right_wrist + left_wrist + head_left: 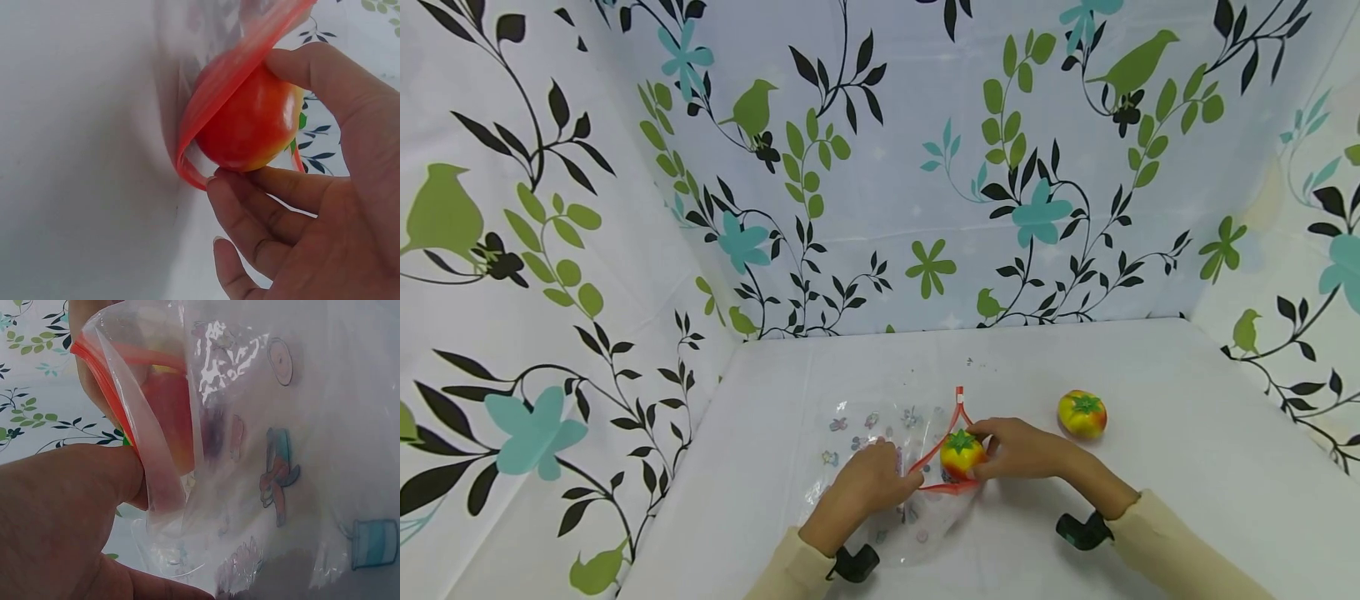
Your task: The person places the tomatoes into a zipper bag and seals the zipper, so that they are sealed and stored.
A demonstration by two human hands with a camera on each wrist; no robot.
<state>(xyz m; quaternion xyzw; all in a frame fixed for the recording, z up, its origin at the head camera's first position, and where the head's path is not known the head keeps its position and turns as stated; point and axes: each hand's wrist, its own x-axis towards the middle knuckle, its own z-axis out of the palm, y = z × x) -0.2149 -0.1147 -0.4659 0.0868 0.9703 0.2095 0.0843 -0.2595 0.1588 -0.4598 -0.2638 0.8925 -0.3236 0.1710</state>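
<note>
A clear zip bag [917, 537] printed with small pictures lies on the table, its red-edged mouth held wide. With its thumb at the red rim, my left hand [874, 479] pinches the near-left side of the mouth. My right hand [1018, 448] grips a red-and-yellow toy fruit [961, 454] with a green leafy top, the thumb on one side and fingertips on the other. In the right wrist view the toy fruit [253, 122] sits partly inside the bag's red rim [219, 103]. Through the film, the left wrist view shows its red side [172, 419].
Another toy fruit [1082, 414] of the same kind lies on the white table [1187, 500], right of and beyond my right hand. A cloth [895, 167] printed with leaves, birds and flowers hangs behind the table, with similar cloth at both sides.
</note>
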